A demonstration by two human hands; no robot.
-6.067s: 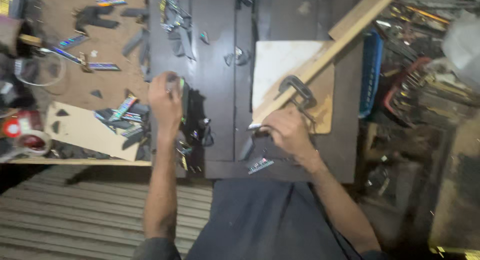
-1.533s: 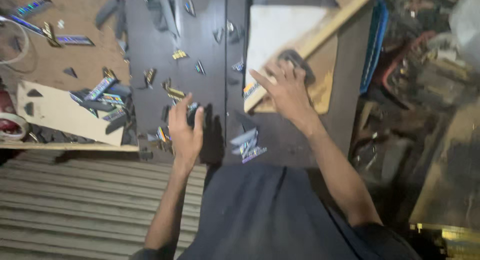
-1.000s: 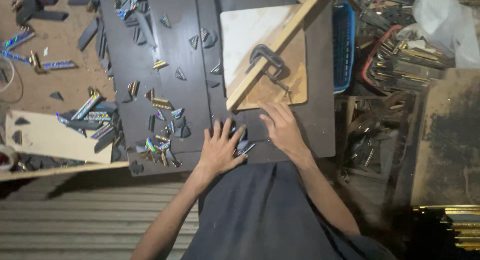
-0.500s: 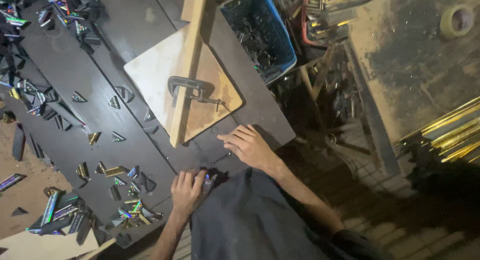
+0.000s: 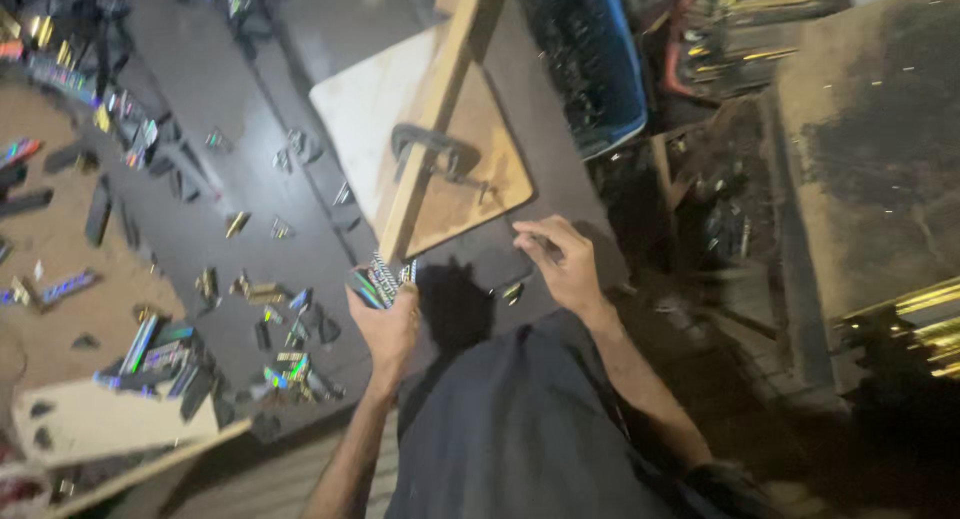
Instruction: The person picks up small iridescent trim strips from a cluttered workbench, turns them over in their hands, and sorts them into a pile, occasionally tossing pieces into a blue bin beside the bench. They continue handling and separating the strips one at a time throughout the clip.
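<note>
A: Left hand (image 5: 385, 324) status?

B: Closed around a fanned stack of shiny strips (image 5: 380, 277), held upright just near of the wooden bar (image 5: 430, 119). Half a second ago the same hand sat lower, at the near edge of the bench, with the strips barely showing. It has since lifted clear, and the stack now stands above the fingers.

A: Right hand (image 5: 562, 269)?

B: Fingers curled, tips pinched together at the dark bench top (image 5: 300, 39), just right of the board (image 5: 440, 179). Whether a piece sits between the fingertips cannot be told; the frame is blurred. One small strip (image 5: 512, 293) lies on the bench just near of that hand. A second ago both hands lay flat and side by side on the bench; they are now apart.

A: Meaning for the work?

B: Judged from this: loose pieces are being gathered into the left-hand stack, one side feeding the other.

A: Surroundings?

B: C-clamp (image 5: 430, 154) grips the bar to the board. Many more strips lie scattered to the left (image 5: 160, 354). Blue bin (image 5: 590, 69) stands far right.
</note>
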